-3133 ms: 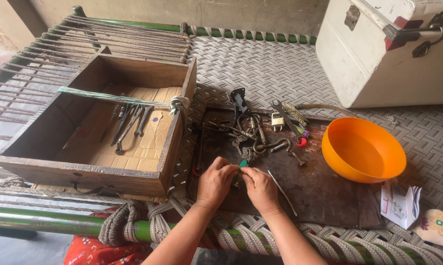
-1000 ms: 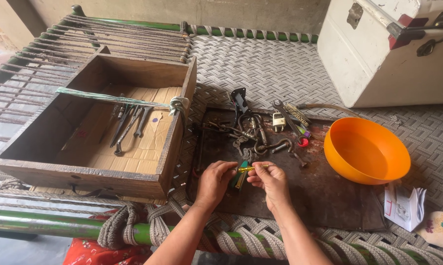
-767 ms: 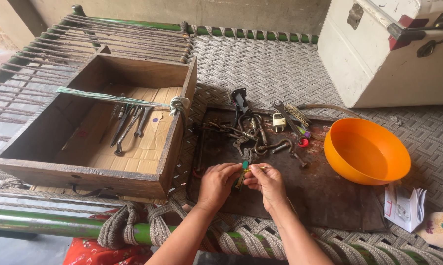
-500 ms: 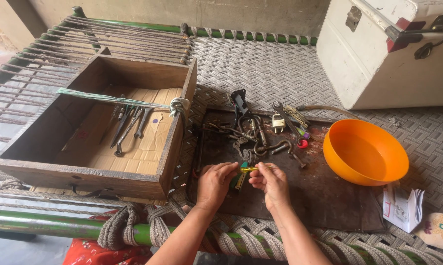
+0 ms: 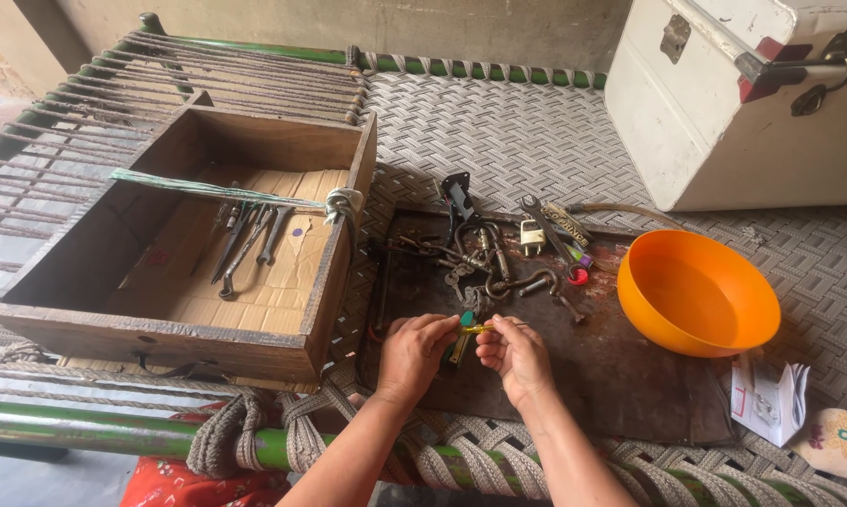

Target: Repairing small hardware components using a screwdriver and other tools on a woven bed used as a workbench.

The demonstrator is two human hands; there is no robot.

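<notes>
A makeshift home repair spot is shown, set up on a woven rope cot with a green-painted frame rather than at a bench. Old hand tools are kept in a rough wooden box, and rusty hooks, keys and a spanner are spread over a dark metal sheet. A white metal trunk, an orange plastic bowl and a bare plastered wall are seen around it.

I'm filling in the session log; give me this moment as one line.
left hand: grips green-tipped tool | right hand: pinches its yellow shaft | on: rusty metal sheet | nearby: orange bowl, wooden box
</notes>
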